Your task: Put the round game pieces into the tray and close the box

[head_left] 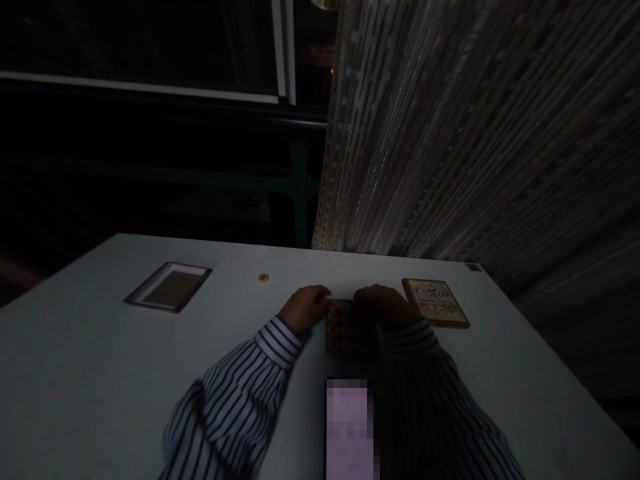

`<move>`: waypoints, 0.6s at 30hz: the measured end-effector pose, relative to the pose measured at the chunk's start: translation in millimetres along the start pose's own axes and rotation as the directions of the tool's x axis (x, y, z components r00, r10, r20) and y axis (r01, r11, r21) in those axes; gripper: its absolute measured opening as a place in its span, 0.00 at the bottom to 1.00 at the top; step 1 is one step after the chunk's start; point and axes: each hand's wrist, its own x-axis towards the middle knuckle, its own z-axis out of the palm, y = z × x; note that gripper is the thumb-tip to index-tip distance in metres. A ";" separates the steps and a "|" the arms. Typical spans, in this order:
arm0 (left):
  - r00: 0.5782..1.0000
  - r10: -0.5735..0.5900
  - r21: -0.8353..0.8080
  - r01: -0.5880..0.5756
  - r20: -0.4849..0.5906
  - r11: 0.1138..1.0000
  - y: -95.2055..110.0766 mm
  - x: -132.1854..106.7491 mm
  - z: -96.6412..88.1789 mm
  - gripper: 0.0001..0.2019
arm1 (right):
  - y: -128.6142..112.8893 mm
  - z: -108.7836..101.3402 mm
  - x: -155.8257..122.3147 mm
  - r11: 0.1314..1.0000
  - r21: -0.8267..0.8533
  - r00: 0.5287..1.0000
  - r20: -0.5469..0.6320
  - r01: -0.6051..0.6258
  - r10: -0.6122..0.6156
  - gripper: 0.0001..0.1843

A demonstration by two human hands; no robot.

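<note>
Both hands are at the little box, one at each far corner!
Left hand [306, 307], fingers curled in at the box's [345, 355] far-left corner; right hand [383, 303], bent over the far-right side, deep in shadow. Whether either truly grips, I cannot tell; the paired placing probably keeps the box steady. Round pieces [340, 328] sit in rows just nearer than the fingertips. Beyond the left fingers, off to their left, lies a lone disc [263, 277], with a shallow tray [173, 288] farther left; a printed panel [439, 303] lies right of the right fingers, perhaps parked there to leave the middle for handwork.
</note>
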 end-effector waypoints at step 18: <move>1.000 0.017 0.055 -0.018 0.022 0.998 -3.7 2.2 1.9 0.16 | -3.1 -3.4 -0.1 1.000 -0.021 1.000 0.024 -0.007 0.007 0.14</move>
